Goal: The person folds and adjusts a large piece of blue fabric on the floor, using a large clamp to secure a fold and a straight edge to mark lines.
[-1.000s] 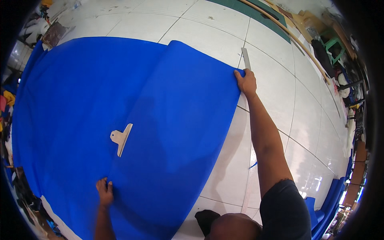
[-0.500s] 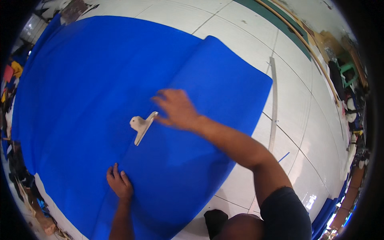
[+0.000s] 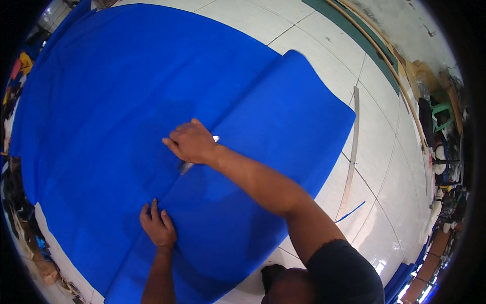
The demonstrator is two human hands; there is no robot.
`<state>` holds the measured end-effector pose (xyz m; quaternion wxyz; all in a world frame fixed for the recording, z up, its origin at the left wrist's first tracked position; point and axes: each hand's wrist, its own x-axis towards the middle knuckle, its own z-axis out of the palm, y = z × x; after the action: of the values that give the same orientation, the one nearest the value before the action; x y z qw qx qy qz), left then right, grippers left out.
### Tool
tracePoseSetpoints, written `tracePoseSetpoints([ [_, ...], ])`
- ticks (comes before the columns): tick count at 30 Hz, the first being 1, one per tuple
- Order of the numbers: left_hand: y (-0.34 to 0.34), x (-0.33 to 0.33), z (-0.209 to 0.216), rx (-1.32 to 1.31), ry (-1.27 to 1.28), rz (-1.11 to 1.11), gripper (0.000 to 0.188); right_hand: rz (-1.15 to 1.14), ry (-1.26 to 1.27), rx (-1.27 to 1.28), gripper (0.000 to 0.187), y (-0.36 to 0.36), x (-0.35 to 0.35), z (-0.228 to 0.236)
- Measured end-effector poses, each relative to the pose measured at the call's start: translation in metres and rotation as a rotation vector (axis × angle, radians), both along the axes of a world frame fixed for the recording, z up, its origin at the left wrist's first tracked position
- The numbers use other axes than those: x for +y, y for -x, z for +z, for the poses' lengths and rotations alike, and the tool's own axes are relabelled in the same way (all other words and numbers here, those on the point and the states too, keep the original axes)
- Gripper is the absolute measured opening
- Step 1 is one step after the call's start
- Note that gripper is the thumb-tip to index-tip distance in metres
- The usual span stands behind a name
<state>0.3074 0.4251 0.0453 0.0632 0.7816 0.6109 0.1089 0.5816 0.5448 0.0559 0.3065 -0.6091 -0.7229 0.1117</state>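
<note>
A large blue sheet of fabric [image 3: 91,116] lies spread over the floor, with its right part folded over as a wide flap [image 3: 288,126]. Along the flap's edge sits a silver bulldog clip [image 3: 186,167]. My right hand [image 3: 191,142] is closed over this clip and hides most of it; only its two ends peek out. Lower down, my left hand [image 3: 159,229] rests flat on the same folded edge, fingers spread and holding nothing.
White floor tiles [image 3: 390,167] surround the fabric. Right of it lie a long metal ruler [image 3: 355,131] and a thin blue strip [image 3: 350,212]. A wooden rod [image 3: 402,91], a dark green sheet [image 3: 374,48] and a green stool [image 3: 442,117] are farther right. Clutter lines the left rim.
My right hand has come down onto the clip and closed over it; before, it hovered just beside it with fingers apart. My left hand stays on the fold. The whole view has shifted slightly.
</note>
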Motion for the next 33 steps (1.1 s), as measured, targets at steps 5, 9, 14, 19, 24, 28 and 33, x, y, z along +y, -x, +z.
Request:
tracePoseSetpoints([
  [5, 0.005, 0.001, -0.005, -0.017, -0.033, -0.017, 0.043, -0.137, -0.273, 0.658, 0.025, -0.043, -0.035, 0.098],
  [9, 0.003, -0.001, -0.008, -0.015, -0.048, -0.030, 0.043, -0.340, -0.209, 0.208, 0.025, -0.122, -0.147, 0.122],
  [14, 0.009, -0.001, -0.008, 0.007, -0.077, -0.059, 0.043, -0.768, 0.147, 0.131, 0.025, -0.191, -0.315, 0.068],
  [19, 0.018, 0.008, -0.015, -0.055, -0.090, -0.131, 0.042, -0.755, 0.560, 0.085, 0.038, -0.203, -0.409, 0.044],
  [24, -0.004, 0.044, -0.010, -0.177, 0.044, -0.101, 0.043, -0.942, 0.324, 0.287, 0.047, -0.277, -0.360, 0.013],
  [28, -0.131, 0.084, 0.009, -0.261, 0.227, -0.250, 0.044, -1.256, -0.278, 0.194, 0.046, -0.381, -0.281, -0.024],
  [33, -0.291, 0.134, 0.026, -0.110, 0.297, -0.423, 0.059, -1.388, -0.089, 0.057, 0.041, -0.401, -0.245, -0.032],
])
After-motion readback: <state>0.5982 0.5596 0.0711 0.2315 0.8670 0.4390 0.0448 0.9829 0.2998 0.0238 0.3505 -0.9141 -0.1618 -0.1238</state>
